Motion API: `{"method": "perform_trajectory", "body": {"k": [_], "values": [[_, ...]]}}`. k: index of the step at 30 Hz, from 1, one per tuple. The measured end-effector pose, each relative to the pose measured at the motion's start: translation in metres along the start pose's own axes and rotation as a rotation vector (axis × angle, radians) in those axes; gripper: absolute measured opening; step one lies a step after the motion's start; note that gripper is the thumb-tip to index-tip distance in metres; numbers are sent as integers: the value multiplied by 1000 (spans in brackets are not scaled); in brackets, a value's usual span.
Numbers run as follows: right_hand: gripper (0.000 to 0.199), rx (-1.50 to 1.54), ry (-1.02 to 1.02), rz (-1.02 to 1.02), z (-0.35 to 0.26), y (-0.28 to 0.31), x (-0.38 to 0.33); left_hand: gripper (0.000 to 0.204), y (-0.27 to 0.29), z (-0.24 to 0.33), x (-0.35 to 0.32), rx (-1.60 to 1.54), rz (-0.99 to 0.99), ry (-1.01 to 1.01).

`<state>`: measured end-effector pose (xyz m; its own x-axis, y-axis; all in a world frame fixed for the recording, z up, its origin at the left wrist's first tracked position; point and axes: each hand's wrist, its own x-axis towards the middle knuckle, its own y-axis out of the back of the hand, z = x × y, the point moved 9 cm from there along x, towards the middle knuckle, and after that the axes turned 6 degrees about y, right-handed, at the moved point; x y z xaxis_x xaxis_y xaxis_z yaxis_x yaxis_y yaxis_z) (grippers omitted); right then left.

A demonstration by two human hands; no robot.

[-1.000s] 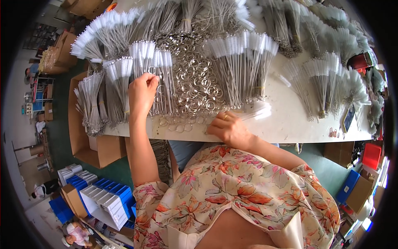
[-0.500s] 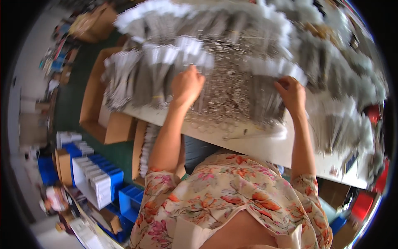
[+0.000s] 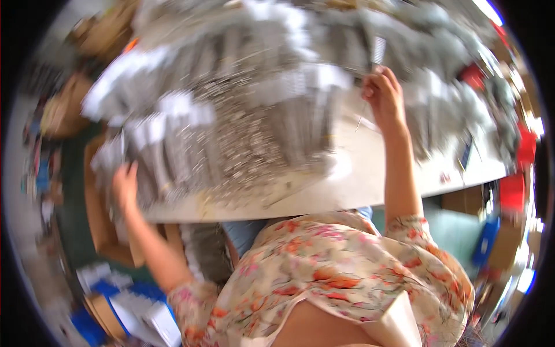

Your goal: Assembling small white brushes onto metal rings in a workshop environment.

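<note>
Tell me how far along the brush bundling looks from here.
Many white-tipped brush bundles already lie fanned across the table. In hand: the right hand lifts one thin brush by its wire, while the left hand rests on bundles at the table's left edge. A large loose heap of metal rings still sits in the middle. The picture is blurred, so counts are unclear.
</note>
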<state>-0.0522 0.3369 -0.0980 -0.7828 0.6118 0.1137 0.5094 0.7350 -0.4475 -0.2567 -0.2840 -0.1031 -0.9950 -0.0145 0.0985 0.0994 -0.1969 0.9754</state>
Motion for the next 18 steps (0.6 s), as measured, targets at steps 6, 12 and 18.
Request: {"method": "perform_trajectory", "body": {"k": [6,12,18], "values": [[19,-1144,185,115,-60,89,-35,22,-33,-28,16,-67,-65,-107],[20,-1535,62,-3,-40,99,-55,18,-23,-35,13,-187,-62,-1],[18,-1712,6,10,-23,105,-38,15,-3,-7,10,-27,-26,-22]]}}
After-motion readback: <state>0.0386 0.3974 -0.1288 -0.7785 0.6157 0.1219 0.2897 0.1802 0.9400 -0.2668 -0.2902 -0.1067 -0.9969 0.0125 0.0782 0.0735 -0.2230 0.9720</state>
